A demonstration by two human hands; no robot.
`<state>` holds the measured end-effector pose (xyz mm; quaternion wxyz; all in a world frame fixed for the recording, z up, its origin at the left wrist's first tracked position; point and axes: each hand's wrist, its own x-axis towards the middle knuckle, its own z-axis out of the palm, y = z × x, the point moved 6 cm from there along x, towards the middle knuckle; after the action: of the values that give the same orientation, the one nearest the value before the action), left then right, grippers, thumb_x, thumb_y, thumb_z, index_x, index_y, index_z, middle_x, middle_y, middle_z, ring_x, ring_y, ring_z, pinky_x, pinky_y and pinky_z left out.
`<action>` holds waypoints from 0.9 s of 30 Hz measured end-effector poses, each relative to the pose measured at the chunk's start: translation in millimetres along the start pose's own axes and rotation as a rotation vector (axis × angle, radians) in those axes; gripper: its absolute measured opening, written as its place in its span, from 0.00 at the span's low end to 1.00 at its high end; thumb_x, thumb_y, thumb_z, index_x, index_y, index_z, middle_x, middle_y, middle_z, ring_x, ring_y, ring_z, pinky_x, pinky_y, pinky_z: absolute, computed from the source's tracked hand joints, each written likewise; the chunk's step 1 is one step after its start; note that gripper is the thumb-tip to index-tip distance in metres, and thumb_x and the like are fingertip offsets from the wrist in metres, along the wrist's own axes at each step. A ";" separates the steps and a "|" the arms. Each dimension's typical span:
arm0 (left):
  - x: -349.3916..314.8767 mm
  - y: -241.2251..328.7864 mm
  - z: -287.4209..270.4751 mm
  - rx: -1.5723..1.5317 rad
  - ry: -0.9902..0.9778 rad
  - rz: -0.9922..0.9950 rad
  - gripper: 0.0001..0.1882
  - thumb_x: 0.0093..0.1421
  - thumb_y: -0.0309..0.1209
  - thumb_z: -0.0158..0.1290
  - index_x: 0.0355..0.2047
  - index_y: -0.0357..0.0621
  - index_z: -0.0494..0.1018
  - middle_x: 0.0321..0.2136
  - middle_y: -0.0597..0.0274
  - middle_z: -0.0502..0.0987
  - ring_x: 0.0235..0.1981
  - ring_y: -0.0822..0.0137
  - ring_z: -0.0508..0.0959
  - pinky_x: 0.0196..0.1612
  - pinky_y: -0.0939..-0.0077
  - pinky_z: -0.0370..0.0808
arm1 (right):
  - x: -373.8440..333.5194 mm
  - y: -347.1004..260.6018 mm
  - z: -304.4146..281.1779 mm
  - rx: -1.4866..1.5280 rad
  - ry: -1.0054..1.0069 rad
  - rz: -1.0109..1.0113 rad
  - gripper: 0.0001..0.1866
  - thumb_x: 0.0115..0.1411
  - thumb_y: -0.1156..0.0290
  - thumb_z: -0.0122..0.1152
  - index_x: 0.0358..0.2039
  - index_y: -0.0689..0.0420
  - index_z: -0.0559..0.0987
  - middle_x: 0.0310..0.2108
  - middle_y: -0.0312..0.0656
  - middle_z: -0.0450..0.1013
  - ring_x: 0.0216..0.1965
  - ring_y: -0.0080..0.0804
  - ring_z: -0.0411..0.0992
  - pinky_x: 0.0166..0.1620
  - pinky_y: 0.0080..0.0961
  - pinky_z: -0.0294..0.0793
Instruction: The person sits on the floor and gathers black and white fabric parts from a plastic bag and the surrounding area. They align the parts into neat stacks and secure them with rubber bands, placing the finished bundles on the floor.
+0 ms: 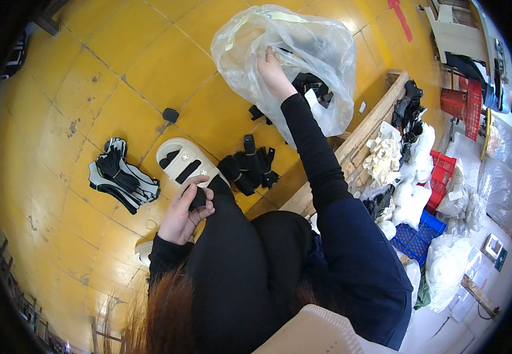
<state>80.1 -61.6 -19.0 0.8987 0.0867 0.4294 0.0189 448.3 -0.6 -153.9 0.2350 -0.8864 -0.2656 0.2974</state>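
Observation:
My left hand (pixel 184 213) is closed around a small rolled black fabric piece (pixel 198 199), held above my left thigh. My right arm stretches forward to a large clear plastic bag (pixel 332 53) on the floor. My right hand (pixel 275 74) has its fingers bent onto the bag's film near its mouth, partly hidden by folds. Inside the bag lie dark pieces (pixel 309 81) and something white. Black bundled strips (pixel 247 168) lie beside my sandal (pixel 186 159). To the left is a stack of black-and-white cut pieces (pixel 123 174).
A small black piece (pixel 171 115) lies on the yellow tiled floor (pixel 132 53). A wooden beam (pixel 359 147) runs along my right, with cream pieces (pixel 384 148), a red crate (pixel 442 174), a blue crate (pixel 418 236) and white plastic bags (pixel 447 268) beyond it.

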 end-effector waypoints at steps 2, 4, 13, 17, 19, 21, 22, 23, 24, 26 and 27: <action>0.1 -2.6 -3.9 -0.106 -0.030 0.052 0.16 0.69 0.38 0.42 0.51 0.43 0.65 0.35 0.61 0.72 0.33 0.72 0.76 0.41 0.77 0.78 | 0.8 -1.1 2.7 -0.129 0.083 -0.033 0.32 0.63 0.53 0.46 0.60 0.63 0.62 0.61 0.62 0.56 0.63 0.52 0.55 0.62 0.34 0.55; -0.4 -5.1 -8.4 -0.155 -0.049 0.044 0.16 0.69 0.37 0.41 0.49 0.39 0.65 0.38 0.59 0.72 0.38 0.70 0.76 0.47 0.73 0.77 | -7.1 -10.5 -31.1 -0.221 0.125 -0.078 0.28 0.62 0.56 0.46 0.55 0.63 0.68 0.53 0.65 0.65 0.56 0.57 0.63 0.57 0.41 0.62; -0.7 -1.8 1.7 -0.044 -0.130 -0.015 0.14 0.69 0.37 0.40 0.47 0.40 0.64 0.41 0.55 0.71 0.42 0.67 0.75 0.50 0.70 0.77 | 92.6 81.8 -123.7 0.016 0.174 -0.102 0.18 0.63 0.63 0.49 0.43 0.64 0.76 0.35 0.45 0.76 0.35 0.30 0.73 0.40 0.26 0.70; -5.3 -0.6 -1.8 -0.103 -0.092 0.052 0.11 0.67 0.32 0.44 0.47 0.40 0.64 0.42 0.53 0.71 0.44 0.65 0.75 0.52 0.69 0.76 | 80.8 71.3 -122.1 -0.359 0.096 -0.081 0.19 0.57 0.59 0.52 0.34 0.65 0.79 0.30 0.49 0.78 0.30 0.37 0.77 0.37 0.33 0.74; -4.8 -1.0 0.2 -0.171 -0.111 0.017 0.11 0.66 0.29 0.46 0.47 0.40 0.63 0.42 0.52 0.71 0.46 0.64 0.75 0.53 0.69 0.75 | 76.9 127.7 -129.9 -0.706 0.045 0.024 0.18 0.51 0.59 0.56 0.25 0.63 0.80 0.26 0.53 0.77 0.31 0.43 0.78 0.36 0.37 0.75; -11.8 -1.6 -6.3 -0.147 -0.075 0.081 0.11 0.66 0.29 0.46 0.47 0.40 0.63 0.43 0.51 0.72 0.45 0.64 0.75 0.52 0.69 0.76 | 30.8 105.1 -86.0 -0.812 -0.297 -0.139 0.16 0.50 0.60 0.56 0.26 0.61 0.81 0.26 0.53 0.77 0.32 0.48 0.77 0.39 0.38 0.76; -12.0 -0.9 -4.6 -0.128 -0.092 0.090 0.10 0.66 0.28 0.45 0.46 0.40 0.64 0.43 0.51 0.72 0.45 0.64 0.76 0.52 0.69 0.76 | 17.2 145.8 -90.4 -0.723 -0.259 0.114 0.17 0.51 0.59 0.56 0.27 0.62 0.81 0.28 0.54 0.77 0.35 0.51 0.77 0.41 0.40 0.75; -13.2 -1.6 -8.3 -0.124 -0.062 0.068 0.10 0.65 0.28 0.46 0.46 0.40 0.64 0.43 0.51 0.72 0.44 0.64 0.76 0.51 0.69 0.77 | -11.5 134.7 -83.2 -0.772 -0.201 0.053 0.18 0.52 0.58 0.56 0.30 0.62 0.81 0.29 0.55 0.77 0.36 0.52 0.76 0.42 0.43 0.74; -14.4 -1.7 -9.9 -0.122 -0.039 0.041 0.10 0.65 0.29 0.47 0.45 0.39 0.65 0.42 0.51 0.73 0.42 0.64 0.77 0.50 0.69 0.78 | -41.4 128.1 -80.9 -0.775 -0.163 0.080 0.19 0.53 0.57 0.55 0.32 0.62 0.81 0.31 0.56 0.77 0.37 0.53 0.76 0.43 0.44 0.74; -13.6 -0.5 -11.0 -0.117 -0.037 -0.016 0.10 0.65 0.29 0.48 0.44 0.39 0.65 0.41 0.52 0.73 0.40 0.65 0.78 0.46 0.71 0.79 | -87.8 126.2 -69.8 -0.574 -0.326 0.012 0.21 0.55 0.57 0.51 0.34 0.63 0.80 0.32 0.60 0.75 0.39 0.57 0.73 0.45 0.44 0.72; -14.1 -0.8 -12.3 -0.118 -0.049 -0.042 0.10 0.65 0.29 0.48 0.44 0.39 0.65 0.41 0.52 0.74 0.39 0.66 0.78 0.44 0.72 0.80 | -110.0 102.5 -67.6 -0.452 -0.297 -0.122 0.21 0.55 0.56 0.52 0.34 0.62 0.80 0.32 0.60 0.75 0.39 0.57 0.74 0.44 0.44 0.71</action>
<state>61.5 -62.2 -15.9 0.9128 0.0248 0.4069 0.0233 451.3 -162.0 -120.4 0.0074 -0.8453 -0.4099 0.3426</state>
